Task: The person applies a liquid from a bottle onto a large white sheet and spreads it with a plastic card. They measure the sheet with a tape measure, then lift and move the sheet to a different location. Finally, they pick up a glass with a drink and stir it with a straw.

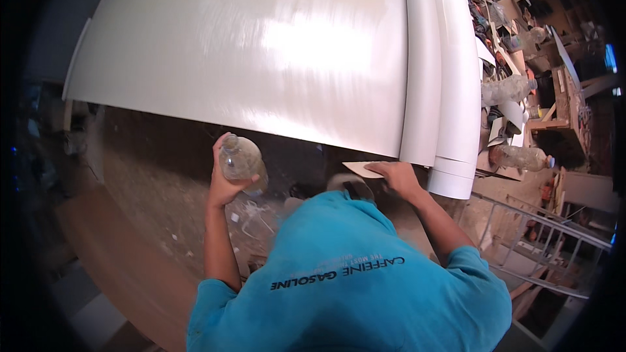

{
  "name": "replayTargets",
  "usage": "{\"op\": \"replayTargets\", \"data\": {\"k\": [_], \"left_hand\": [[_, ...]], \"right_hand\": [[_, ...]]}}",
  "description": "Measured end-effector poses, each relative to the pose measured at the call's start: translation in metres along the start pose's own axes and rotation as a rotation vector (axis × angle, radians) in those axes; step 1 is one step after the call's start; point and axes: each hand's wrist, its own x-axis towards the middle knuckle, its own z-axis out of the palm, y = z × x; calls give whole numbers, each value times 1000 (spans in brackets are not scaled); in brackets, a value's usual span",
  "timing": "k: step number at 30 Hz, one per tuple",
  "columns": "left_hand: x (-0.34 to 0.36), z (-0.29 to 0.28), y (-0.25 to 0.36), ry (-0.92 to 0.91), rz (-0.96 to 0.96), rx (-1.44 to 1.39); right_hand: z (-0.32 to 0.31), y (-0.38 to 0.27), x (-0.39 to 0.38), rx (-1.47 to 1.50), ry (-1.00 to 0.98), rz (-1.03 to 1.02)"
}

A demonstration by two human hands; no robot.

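My left hand (226, 186) is closed round a clear plastic bottle (240, 161) below the near edge of a large glossy white sheet (235, 39). My right hand (398, 177) grips a small, thin, pale flat piece (358, 168) just under the lower right corner of that sheet. Long white curved strips (453, 78) lie along the sheet's right side, above my right hand. Both hands are in front of my blue shirt, and part of each one's fingers is hidden.
On the right, cluttered boards and tools (502, 52) surround two plastic bottles (521, 158). A metal railing (541, 248) stands at lower right. A dusty floor (150, 176) with scraps shows beneath the sheet, and a brown curved surface (111, 248) is at lower left.
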Motion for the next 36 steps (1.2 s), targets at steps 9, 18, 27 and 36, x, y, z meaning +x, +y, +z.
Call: {"op": "replayTargets", "data": {"k": [9,18,27,36], "left_hand": [[186,85,207,-508,149,832],[392,242,243,-740,208,2028],[452,300,234,-773,247,2112],[457,280,235,-752,127,1845]], "right_hand": [[-59,20,48,651,751,396],[-65,66,83,1077,950,524],[-82,123,95,1117,960,598],[-95,139,121,1149,971,562]]}}
